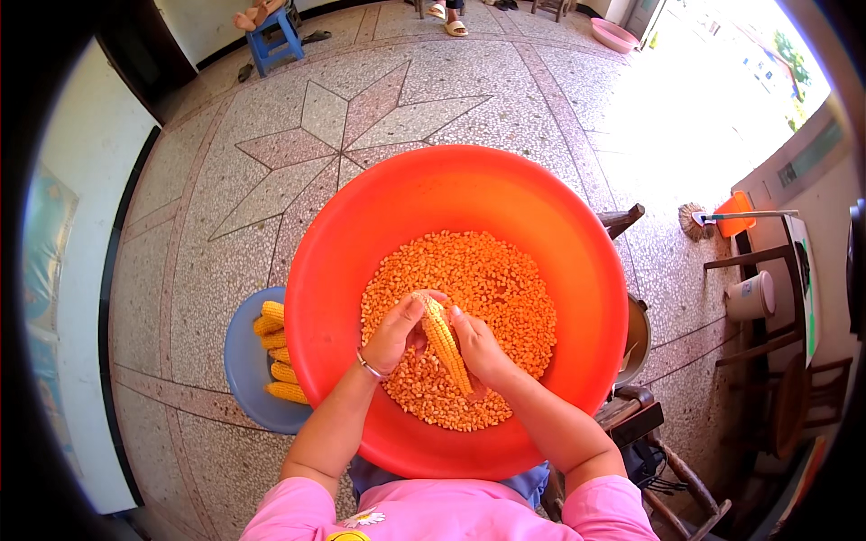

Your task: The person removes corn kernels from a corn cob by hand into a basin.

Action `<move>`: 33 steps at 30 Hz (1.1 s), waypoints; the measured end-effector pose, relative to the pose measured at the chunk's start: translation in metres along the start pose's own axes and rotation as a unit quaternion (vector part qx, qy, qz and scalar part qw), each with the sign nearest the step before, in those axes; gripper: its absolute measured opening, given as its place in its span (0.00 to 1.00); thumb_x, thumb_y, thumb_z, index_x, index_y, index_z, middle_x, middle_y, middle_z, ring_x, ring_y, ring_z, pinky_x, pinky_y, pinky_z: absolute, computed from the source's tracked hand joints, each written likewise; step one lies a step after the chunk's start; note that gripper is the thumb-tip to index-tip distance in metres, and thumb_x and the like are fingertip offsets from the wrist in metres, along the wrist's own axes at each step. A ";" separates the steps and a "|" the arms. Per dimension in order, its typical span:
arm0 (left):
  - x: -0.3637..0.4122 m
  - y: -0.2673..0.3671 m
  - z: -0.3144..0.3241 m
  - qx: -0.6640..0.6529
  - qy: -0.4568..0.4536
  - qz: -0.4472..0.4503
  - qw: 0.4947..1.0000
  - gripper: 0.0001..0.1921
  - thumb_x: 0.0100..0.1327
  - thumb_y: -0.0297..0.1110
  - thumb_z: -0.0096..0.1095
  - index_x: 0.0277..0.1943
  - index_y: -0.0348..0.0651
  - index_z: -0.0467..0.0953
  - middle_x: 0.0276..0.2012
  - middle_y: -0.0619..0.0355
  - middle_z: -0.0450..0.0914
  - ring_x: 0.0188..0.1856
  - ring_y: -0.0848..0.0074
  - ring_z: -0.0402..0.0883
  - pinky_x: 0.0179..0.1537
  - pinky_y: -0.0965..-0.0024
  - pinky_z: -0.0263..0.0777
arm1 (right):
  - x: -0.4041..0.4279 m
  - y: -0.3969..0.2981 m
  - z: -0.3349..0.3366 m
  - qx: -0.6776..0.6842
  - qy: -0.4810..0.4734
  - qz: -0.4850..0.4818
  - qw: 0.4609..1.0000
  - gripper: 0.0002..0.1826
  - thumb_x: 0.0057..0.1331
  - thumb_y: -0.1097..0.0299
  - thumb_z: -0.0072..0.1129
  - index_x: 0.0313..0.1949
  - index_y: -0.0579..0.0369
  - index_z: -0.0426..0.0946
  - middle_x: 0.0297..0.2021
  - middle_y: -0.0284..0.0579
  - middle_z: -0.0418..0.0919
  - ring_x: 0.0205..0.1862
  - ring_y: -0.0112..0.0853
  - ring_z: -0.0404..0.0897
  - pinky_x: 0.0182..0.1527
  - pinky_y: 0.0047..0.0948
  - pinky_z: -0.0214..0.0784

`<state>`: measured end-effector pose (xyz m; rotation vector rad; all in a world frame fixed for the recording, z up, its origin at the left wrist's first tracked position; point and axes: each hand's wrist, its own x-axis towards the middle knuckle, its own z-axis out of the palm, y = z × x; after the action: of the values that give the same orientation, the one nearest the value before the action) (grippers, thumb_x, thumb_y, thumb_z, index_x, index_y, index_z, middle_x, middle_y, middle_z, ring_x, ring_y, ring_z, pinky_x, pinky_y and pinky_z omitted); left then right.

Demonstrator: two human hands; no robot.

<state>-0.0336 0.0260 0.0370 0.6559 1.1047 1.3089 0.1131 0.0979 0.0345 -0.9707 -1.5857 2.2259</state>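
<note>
A corn cob (443,341) with yellow kernels lies tilted between my two hands, over a large red plastic basin (460,169). My left hand (399,331), with a bracelet at the wrist, grips the cob's upper end. On the cob's right side, my right hand (479,343) touches it with the thumb near the top; its other fingers are partly hidden. Loose corn kernels (473,264) cover the basin's bottom. To the left, a blue basin (247,372) holds several whole corn cobs (285,373), partly hidden by the red rim.
A metal pot (636,345) and a wooden chair (683,473) stand right of the basin. A black phone (632,425) lies on the chair. Farther right are a broom (697,220) and a white bucket (751,296). Two people's feet show at the top, near a blue stool (274,44).
</note>
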 end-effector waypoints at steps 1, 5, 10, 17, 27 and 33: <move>0.001 -0.001 0.000 -0.005 0.006 0.001 1.000 0.19 0.67 0.49 0.47 0.49 0.44 0.69 0.28 0.66 0.73 0.21 0.88 0.67 0.19 0.83 0.62 | 0.001 0.002 0.000 -0.019 0.006 -0.002 1.000 0.26 0.73 0.52 0.26 0.46 0.60 0.70 0.29 0.40 0.73 0.29 0.25 0.72 0.35 0.25 0.67; 0.003 -0.006 -0.007 0.013 0.010 0.007 1.000 0.19 0.67 0.51 0.46 0.47 0.44 0.71 0.28 0.66 0.73 0.22 0.88 0.68 0.20 0.83 0.64 | -0.004 -0.007 0.001 0.021 -0.015 0.042 0.999 0.25 0.73 0.52 0.27 0.47 0.60 0.69 0.29 0.40 0.74 0.29 0.24 0.72 0.32 0.24 0.68; 0.003 -0.002 -0.001 0.066 0.023 0.029 0.997 0.19 0.67 0.52 0.46 0.45 0.44 0.72 0.28 0.65 0.74 0.21 0.88 0.69 0.20 0.84 0.66 | -0.011 -0.022 0.005 -0.086 -0.016 0.059 0.994 0.25 0.71 0.49 0.34 0.46 0.60 0.69 0.29 0.40 0.74 0.26 0.25 0.72 0.30 0.26 0.68; 0.002 -0.004 0.002 0.032 0.025 0.035 0.999 0.19 0.66 0.52 0.48 0.44 0.44 0.72 0.26 0.65 0.74 0.18 0.87 0.70 0.19 0.83 0.68 | -0.003 -0.004 0.003 0.063 0.007 0.084 0.994 0.25 0.71 0.48 0.32 0.42 0.59 0.69 0.27 0.41 0.73 0.19 0.25 0.70 0.21 0.26 0.68; 0.003 -0.004 0.000 0.031 0.044 0.026 0.998 0.17 0.66 0.49 0.49 0.41 0.43 0.72 0.29 0.64 0.74 0.19 0.85 0.71 0.20 0.82 0.68 | -0.002 -0.004 0.007 0.040 -0.054 0.031 0.997 0.25 0.71 0.48 0.32 0.42 0.59 0.68 0.28 0.41 0.73 0.20 0.25 0.70 0.24 0.25 0.67; 0.004 -0.007 0.002 0.024 0.039 0.035 0.998 0.18 0.65 0.52 0.49 0.41 0.44 0.73 0.26 0.65 0.73 0.20 0.87 0.71 0.18 0.83 0.68 | 0.000 0.005 0.002 0.074 -0.005 0.060 0.995 0.26 0.70 0.46 0.33 0.43 0.60 0.68 0.26 0.42 0.73 0.21 0.25 0.71 0.22 0.26 0.68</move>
<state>-0.0294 0.0291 0.0308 0.6889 1.1875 1.3814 0.1129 0.0947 0.0303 -1.0399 -1.3749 2.3930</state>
